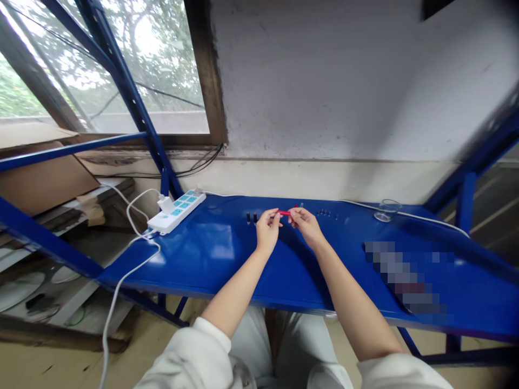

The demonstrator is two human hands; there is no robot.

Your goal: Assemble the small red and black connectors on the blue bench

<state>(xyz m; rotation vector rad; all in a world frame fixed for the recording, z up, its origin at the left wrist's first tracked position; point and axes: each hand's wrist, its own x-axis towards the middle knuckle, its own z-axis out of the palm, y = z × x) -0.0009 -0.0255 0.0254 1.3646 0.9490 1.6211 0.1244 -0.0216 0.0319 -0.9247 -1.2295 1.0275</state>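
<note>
My left hand [268, 229] pinches one end of a slim red rod [284, 213] between thumb and fingers. At its other end, my right hand [305, 226] has its fingertips closed around the rod, and a bit of red also shows just behind these fingers. The rod lies roughly level, a little above the blue table [219, 275]. Left of my left hand stand two small black cylinders [255, 217], upright and side by side. Beyond my right hand is a loose row of several tiny dark pieces [323, 212], too small to name.
A white power strip [178, 210] with a plugged-in charger and cable lies at the table's left. A clear glass cup [387, 212] stands at the back right, beside a white cable. A pixelated dark object [401, 278] lies at the right. Blue metal posts flank the table.
</note>
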